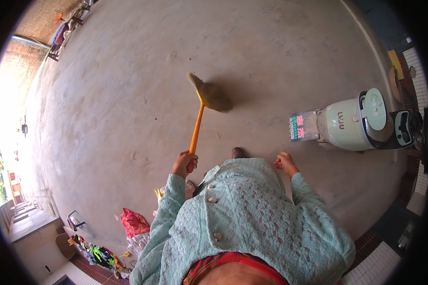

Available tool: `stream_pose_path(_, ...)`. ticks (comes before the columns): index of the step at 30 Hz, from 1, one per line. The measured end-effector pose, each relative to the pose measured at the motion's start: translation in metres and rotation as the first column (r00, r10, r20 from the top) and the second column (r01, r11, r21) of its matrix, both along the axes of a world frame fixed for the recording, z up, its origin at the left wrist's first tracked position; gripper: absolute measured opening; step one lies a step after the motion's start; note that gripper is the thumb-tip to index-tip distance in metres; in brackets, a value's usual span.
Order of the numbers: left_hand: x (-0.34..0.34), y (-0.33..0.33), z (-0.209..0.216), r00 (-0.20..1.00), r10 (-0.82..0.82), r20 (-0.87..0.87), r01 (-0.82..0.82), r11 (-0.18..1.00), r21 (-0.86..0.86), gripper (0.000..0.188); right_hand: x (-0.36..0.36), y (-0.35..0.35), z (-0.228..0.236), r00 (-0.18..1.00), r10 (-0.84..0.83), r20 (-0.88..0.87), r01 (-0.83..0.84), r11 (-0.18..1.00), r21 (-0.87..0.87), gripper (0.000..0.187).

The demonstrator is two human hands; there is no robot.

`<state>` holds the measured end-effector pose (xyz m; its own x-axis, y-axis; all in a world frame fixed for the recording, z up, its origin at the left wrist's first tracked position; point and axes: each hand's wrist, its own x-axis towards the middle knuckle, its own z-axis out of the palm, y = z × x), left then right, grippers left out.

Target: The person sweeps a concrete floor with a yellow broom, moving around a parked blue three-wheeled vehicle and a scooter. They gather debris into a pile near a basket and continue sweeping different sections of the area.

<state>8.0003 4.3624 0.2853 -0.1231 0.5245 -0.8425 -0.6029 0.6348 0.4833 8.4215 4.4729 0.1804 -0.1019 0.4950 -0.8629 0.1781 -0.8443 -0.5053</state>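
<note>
Floor [119,95]: grey, wide, scuffed; loose dust could scatter if strokes come too hard. Scooter [345,124]: pale green, at right; a wide swing that way could knock its rear flap [310,117], which juts toward the middle. Broom [198,129]: ahead of the person and slightly left, well apart from the scooter; held one-handed, so it could twist or skip if it catches a rough patch. Drawn back too close, it could strike the dark shoe [238,152]. Handle: straight, slim, orange, reddish at the held end. Head [214,97]: yellow at the neck, dull brown bristles fanned out, edges blurred; whether they press on the floor cannot be told. Left hand [180,165]: fingers wrapped fully round the handle near its upper end, a firm-looking hold. Right hand [285,162]: off the handle, fingers loosely curled, nothing seen in it.
</note>
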Motion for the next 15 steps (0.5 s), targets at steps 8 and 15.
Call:
stream_pose_path(8, 0.016, -0.020, 0.063, 0.998, 0.056, -0.019, -0.055, 0.998, 0.031, 0.021, 0.004, 0.033, -0.014, 0.999, 0.036, -0.026, -0.034, 0.998, 0.046, 0.013)
stream_pose_path(15, 0.025, -0.032, 0.103, 1.000, 0.010, 0.021, -0.013, 0.989, 0.146, 0.045, -0.044, 0.066, 0.008, 0.983, 0.181, 0.038, -0.184, 0.977, 0.104, 0.025)
